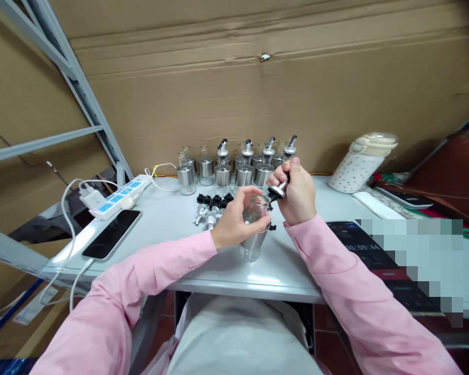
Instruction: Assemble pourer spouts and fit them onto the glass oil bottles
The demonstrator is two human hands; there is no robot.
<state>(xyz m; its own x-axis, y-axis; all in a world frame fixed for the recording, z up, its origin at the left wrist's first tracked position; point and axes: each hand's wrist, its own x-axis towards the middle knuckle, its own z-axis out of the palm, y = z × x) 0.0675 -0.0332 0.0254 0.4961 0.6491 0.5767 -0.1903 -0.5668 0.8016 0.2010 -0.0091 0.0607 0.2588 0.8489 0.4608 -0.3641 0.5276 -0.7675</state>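
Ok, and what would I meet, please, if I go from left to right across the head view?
White power strip → left hand holding a glass bottle → right hand holding a pourer spout → white patterned flask.

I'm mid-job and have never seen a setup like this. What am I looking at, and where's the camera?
There is no machine here: these are a person's own bare hands, in pink sleeves. The single picture comes from a camera worn on the head, looking forward and down.

The left hand holds a glass bottle; the right hand grips a pourer spout, its black end close to the bottle's mouth. Whether they touch is hard to tell.

On the table, more bottles stand behind, some topped with spouts. Small black parts lie nearer, with a phone and power strip at left.
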